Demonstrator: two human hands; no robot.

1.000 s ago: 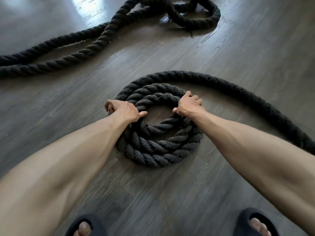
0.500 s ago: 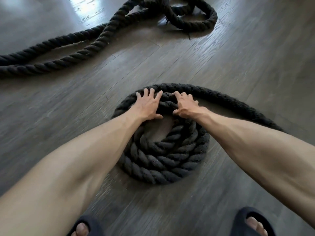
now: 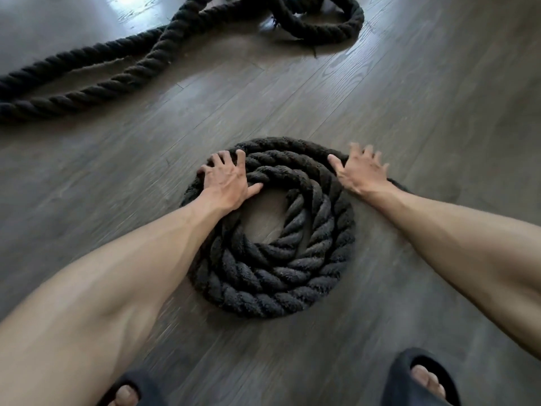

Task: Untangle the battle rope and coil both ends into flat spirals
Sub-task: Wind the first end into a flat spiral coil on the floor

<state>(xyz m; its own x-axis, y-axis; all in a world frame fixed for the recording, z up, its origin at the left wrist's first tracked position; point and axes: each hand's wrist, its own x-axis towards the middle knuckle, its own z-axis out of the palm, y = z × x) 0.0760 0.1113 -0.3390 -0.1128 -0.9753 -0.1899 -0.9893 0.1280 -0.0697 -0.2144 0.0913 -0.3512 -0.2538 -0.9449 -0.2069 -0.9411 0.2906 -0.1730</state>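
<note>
The person's arms were bare as far as the picture reached. The left forearm (image 3: 117,273) and the right forearm (image 3: 468,244) were lean, with long muscle lines along them. On the back of the left hand (image 3: 227,183) raised tendons and veins ran toward the fingers. The right hand (image 3: 361,174) was blurred, so its details could not be read. Each foot wore a dark slipper with a thick, rounded band and an open front. Toes showed through the opening of the left slipper (image 3: 146,388) and of the right slipper (image 3: 404,373).
</note>
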